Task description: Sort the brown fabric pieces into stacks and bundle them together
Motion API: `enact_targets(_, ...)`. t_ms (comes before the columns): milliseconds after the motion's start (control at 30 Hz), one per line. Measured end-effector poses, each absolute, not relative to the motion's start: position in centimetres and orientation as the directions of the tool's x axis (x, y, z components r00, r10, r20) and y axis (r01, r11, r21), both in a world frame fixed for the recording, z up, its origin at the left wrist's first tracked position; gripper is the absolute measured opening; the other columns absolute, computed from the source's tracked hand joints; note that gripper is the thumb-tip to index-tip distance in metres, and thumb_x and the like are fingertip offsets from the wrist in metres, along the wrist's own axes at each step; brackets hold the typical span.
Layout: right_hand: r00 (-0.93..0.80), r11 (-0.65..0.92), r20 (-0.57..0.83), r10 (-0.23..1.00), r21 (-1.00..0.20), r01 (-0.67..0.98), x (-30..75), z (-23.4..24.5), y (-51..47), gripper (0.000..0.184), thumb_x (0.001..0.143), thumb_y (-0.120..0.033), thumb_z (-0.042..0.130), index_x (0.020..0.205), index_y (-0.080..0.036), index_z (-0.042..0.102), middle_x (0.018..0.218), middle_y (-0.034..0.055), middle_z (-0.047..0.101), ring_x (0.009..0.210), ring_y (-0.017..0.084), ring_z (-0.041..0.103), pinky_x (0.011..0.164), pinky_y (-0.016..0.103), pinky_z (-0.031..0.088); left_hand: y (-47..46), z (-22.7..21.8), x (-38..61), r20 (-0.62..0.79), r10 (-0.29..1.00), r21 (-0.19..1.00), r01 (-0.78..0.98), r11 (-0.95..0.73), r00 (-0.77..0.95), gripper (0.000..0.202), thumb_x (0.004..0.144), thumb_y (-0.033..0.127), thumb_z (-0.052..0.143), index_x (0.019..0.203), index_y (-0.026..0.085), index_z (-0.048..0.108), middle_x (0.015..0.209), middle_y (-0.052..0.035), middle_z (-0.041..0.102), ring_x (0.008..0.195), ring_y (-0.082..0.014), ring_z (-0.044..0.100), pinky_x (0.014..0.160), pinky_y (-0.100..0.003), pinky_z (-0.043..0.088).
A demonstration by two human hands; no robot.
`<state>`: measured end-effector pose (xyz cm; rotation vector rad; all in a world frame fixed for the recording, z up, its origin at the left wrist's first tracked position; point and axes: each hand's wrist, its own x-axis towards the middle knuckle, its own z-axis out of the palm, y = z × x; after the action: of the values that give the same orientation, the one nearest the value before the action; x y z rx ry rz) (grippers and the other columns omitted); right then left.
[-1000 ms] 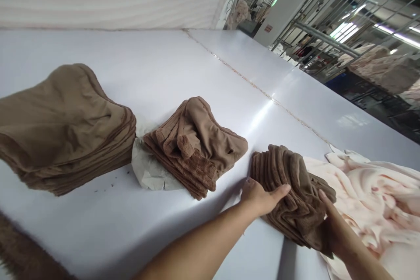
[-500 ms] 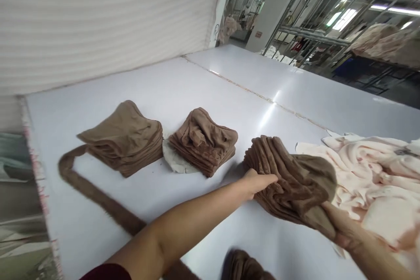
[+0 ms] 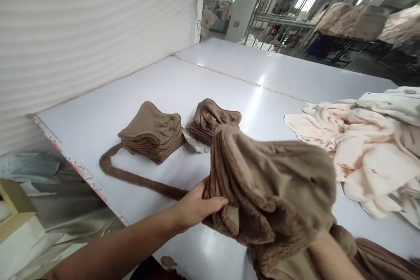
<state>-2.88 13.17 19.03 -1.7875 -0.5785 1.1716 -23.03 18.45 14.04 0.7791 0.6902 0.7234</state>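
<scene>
A thick bundle of brown fleece pieces (image 3: 272, 188) is lifted off the white table (image 3: 164, 83) and fills the lower middle of the view. My left hand (image 3: 193, 208) is closed on the bundle's left edge, thumb on top. My right forearm (image 3: 331, 258) comes up underneath the bundle at the lower right; that hand is hidden by the cloth. Two more stacks of brown pieces (image 3: 152, 131) (image 3: 211, 120) lie on the table beyond, the right-hand one on a scrap of white paper.
A long brown fabric strip (image 3: 131, 177) trails from the left stack toward me. A heap of pale pink fabric (image 3: 361, 148) lies at the right. A ribbed white wall (image 3: 82, 30) runs along the left. Metal racks with fabric stand in the background. A cardboard box (image 3: 13, 214) sits off the table's left edge.
The brown bundle has been lifted off the table and drawn toward me with both hands. The view has pulled back and swung left, showing the table's near edge.
</scene>
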Motion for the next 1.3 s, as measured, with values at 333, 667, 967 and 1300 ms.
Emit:
enact_targets(333,0.478,-0.625,-0.545,0.689,-0.781,0.011,-4.3,6.8,9.7,0.049,0.054,-0.050,0.064,0.088,-0.014,0.061,0.086,0.0120,0.070,0.093,0.032,0.063,0.080,0.038,0.049,18.4,3.0,-24.7,-0.349,0.627,0.832,-0.078,0.549,0.697,0.051,0.062,0.023,0.071,0.110,0.012,0.057,0.097,-0.0070,0.066,0.096,-0.0234,0.059,0.092,-0.038,0.043)
enact_targets(667,0.635,-0.671,-0.323,0.701,-0.601,0.435,-4.5,5.4,8.3,0.072,0.066,-0.060,0.051,0.113,-0.006,0.048,0.091,0.0181,0.068,0.086,0.033,0.064,0.077,0.042,0.049,17.8,0.6,-24.9,-0.426,0.539,0.882,0.202,0.425,0.726,0.039,0.064,0.015,0.057,0.102,0.010,0.060,0.075,-0.0039,0.066,0.068,-0.0188,0.061,0.061,-0.030,0.052)
enact_targets(967,0.429,-0.364,0.218,0.877,-0.283,0.887,-6.7,6.8,8.5,0.053,0.085,-0.037,0.036,0.131,-0.012,0.042,0.143,0.0141,0.030,0.133,0.026,0.023,0.108,0.044,0.020,19.9,10.7,-25.1,0.137,0.739,0.782,0.386,-0.490,0.660,0.056,0.081,0.012,0.039,0.137,0.016,0.030,0.141,-0.0099,0.033,0.130,-0.0231,0.026,0.110,-0.045,0.013)
enact_targets(1300,0.323,-0.297,0.178,0.929,-0.158,0.942,-5.1,9.9,8.2,0.045,0.084,-0.013,0.029,0.122,-0.020,0.053,0.135,0.0074,0.046,0.118,0.020,0.048,0.094,0.033,0.043,20.4,7.8,-24.0,0.060,0.156,0.556,0.097,-0.825,0.986,0.028,0.074,0.046,0.064,0.071,0.018,0.063,0.076,0.0003,0.063,0.079,-0.0163,0.055,0.095,-0.037,0.031)
